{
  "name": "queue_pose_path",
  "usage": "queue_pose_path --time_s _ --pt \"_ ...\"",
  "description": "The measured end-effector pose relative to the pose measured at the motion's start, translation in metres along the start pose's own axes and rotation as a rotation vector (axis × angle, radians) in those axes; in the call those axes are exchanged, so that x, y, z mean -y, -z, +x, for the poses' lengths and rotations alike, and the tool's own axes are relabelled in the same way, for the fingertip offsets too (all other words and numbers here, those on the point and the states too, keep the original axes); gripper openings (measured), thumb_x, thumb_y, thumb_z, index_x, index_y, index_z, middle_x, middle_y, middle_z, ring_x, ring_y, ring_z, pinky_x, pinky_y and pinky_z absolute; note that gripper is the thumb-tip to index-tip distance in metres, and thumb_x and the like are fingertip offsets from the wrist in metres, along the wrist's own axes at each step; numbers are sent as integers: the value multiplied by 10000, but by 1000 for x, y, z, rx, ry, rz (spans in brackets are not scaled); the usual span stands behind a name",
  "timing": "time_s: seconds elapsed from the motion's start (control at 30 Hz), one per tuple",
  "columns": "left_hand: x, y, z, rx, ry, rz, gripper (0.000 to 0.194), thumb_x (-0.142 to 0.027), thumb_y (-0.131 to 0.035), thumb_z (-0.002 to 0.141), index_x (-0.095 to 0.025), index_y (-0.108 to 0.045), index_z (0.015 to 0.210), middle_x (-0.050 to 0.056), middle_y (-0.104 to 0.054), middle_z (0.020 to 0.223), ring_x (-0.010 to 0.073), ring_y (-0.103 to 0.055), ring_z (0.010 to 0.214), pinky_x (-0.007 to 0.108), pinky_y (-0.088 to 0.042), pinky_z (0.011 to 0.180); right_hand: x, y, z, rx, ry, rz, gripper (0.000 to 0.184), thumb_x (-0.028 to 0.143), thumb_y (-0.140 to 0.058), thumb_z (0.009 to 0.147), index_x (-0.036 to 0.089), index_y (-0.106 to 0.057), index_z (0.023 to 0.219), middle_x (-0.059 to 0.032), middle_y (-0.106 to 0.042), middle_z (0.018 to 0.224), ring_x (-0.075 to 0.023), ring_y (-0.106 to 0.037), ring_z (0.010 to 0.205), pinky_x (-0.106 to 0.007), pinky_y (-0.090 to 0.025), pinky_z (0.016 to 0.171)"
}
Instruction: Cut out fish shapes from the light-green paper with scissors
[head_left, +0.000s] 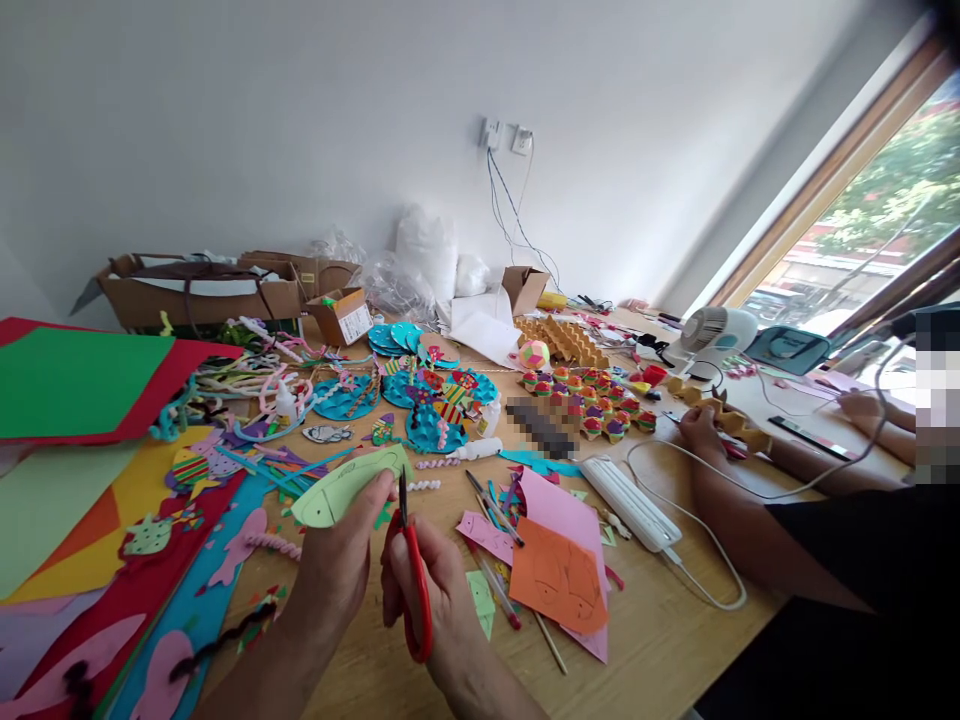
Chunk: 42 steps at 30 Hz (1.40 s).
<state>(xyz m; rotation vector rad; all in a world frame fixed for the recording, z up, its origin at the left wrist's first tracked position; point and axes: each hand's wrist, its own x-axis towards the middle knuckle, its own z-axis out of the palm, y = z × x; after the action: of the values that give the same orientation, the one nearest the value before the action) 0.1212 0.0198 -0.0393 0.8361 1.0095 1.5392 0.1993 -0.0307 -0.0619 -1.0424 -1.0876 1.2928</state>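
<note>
My left hand (341, 545) pinches a pale green paper fish (330, 497) with a drawn eye and pencil lines. In my right hand (442, 590) is a pair of scissors (420, 600) with red handles, the dark blades pointing up beside the fish's right end. Whether the blades touch the paper, I cannot tell. To the right lie an orange sheet (555, 570) with fish outlines and a pink sheet (570, 510) partly under it. Several pens (495, 510) rest near them. Cut pink paper fish (238, 548) lie on the left.
Coloured paper sheets (82, 385) are stacked at the left. Blue round pieces with paper fish (435, 425) and painted egg-carton cups (592, 400) stand farther back. A white power strip (630, 505) with its cable lies at right, near another person's hand (701, 430). A fan (716, 335) stands beyond.
</note>
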Motion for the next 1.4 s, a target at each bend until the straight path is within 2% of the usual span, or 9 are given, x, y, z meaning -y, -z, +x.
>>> queue_pose_path --time_s 0.2,0.5,0.7,0.9,1.03,1.1,1.4 --pt "5 3 -3 38 6 -18 61 -243 -734 644 -201 -697 668 -28 -700 705 162 -609 717 267 -495 730 -2 1 0 -19 9 -38 531 709 -508 806 204 -438 656 69 -411 497 -75 -387 421 -188 -324 418" --pt "8 1 -6 67 74 -56 60 -245 -742 648 -206 -722 689 -37 -712 708 155 -617 752 247 -498 762 -1 2 0 -62 2 -70 565 749 -494 783 206 -427 643 76 -377 508 -72 -378 426 -185 -331 407" --pt "10 4 -5 106 44 -39 70 -255 -724 689 -200 -736 730 -21 -724 742 169 -623 801 259 -501 791 -3 3 -1 -76 -25 -71 576 762 -494 771 205 -432 636 77 -381 497 -65 -360 400 -183 -317 384" --pt "10 4 -4 70 98 -23 87 -262 -742 623 -197 -747 680 -10 -734 738 180 -608 788 294 -496 812 -11 8 -2 -65 -3 -87 461 603 -530 853 196 -451 651 77 -386 487 -61 -345 402 -171 -276 383" --pt "9 5 -2 111 88 4 76 -262 -724 633 -201 -756 666 -10 -731 715 181 -606 779 297 -488 817 -11 10 -2 -54 13 -90 376 499 -535 877 191 -476 670 78 -374 506 -59 -322 396 -167 -261 368" --pt "8 5 -1 139 74 5 79 -259 -717 641 -205 -761 678 -15 -732 716 179 -609 777 290 -488 810 -9 10 -2 -49 7 -93 358 482 -530 877 190 -481 676 79 -371 506 -59 -321 392 -167 -259 364" --pt "3 6 -1 130 83 28 55 -256 -728 589 -208 -730 616 -28 -733 671 183 -618 726 295 -495 771 -3 12 -7 -62 -29 -117 392 466 -544 856 207 -404 597 84 -368 466 -57 -331 379 -162 -260 358"
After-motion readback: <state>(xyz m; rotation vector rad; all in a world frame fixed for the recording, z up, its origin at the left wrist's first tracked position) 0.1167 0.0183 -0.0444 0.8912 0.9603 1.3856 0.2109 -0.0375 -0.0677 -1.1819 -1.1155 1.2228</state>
